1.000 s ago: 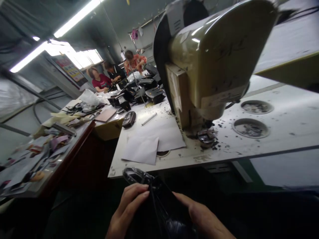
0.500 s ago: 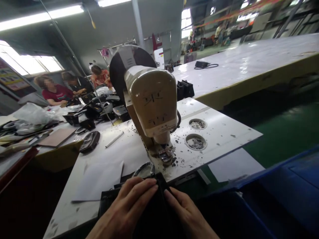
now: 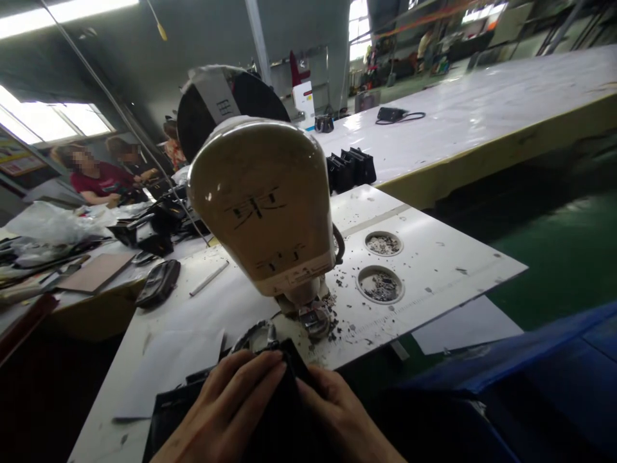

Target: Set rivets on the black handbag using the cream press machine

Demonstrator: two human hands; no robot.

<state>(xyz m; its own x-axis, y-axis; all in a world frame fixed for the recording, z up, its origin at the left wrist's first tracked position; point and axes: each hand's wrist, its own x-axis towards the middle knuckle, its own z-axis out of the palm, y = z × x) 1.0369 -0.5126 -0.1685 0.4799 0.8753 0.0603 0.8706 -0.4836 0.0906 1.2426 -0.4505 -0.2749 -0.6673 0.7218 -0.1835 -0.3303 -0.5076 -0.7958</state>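
Note:
My left hand (image 3: 226, 405) and my right hand (image 3: 337, 411) both press on a black leather piece (image 3: 168, 411) at the near edge of the white worktable (image 3: 434, 257). A clear plastic loop (image 3: 250, 335) sticks out from under the piece, just in front of the metal foot (image 3: 313, 319) of a beige press machine (image 3: 263, 199). The machine head looms directly over my hands. Both hands have their fingers curled onto the black piece.
Two round holes (image 3: 380, 283) filled with black scraps sit right of the machine. White paper sheets (image 3: 168, 360), a white stick (image 3: 208, 278) and a dark pouch (image 3: 158, 290) lie at left. Several people work at a cluttered table (image 3: 96, 177) far left. A blue bin (image 3: 530, 386) stands at right.
The black piece came up from my lap onto the table edge, and my hands have pushed it closer under the machine head. My view swung right and toward the machine.

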